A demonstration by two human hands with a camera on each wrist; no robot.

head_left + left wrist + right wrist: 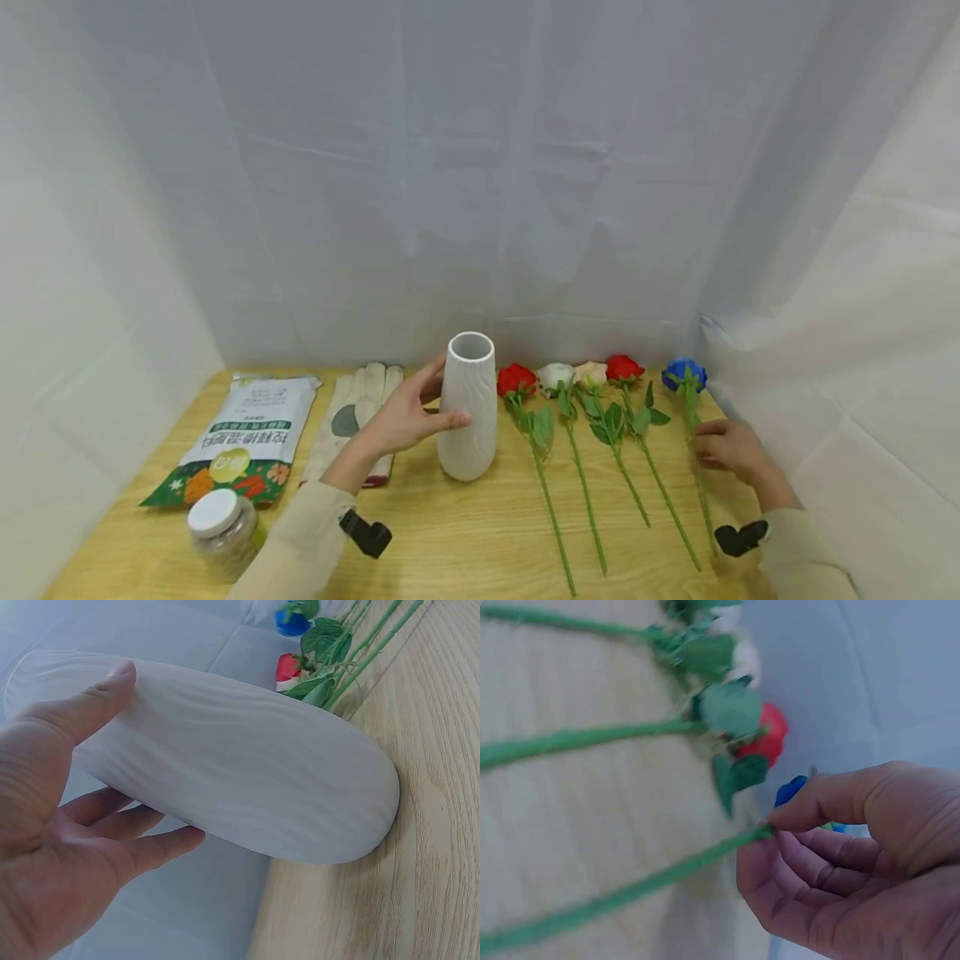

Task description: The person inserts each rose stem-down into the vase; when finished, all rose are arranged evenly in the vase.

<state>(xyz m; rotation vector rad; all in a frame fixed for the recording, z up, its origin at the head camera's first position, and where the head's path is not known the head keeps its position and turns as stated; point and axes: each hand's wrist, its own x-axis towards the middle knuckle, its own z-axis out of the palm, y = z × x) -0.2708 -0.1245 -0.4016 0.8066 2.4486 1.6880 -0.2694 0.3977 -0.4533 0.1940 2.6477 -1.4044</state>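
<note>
White sheeting backs the wooden table (465,533); the left hand (397,421) cups the upright vase (467,406); the right hand (731,450) pinches the blue rose (684,373) stem, lying lengthwise toward the person, rightmost.

The vase (467,406) stands upright near mid-surface (450,542). To its left lie the gloves (358,412), then the bag (243,437), with a jar (221,522) in front of the bag. To its right five flowers lie side by side, heads rearward; the outermost flower (686,383) lies under the right hand (729,450). The left hand (401,417) touches the vase's left side.
</note>
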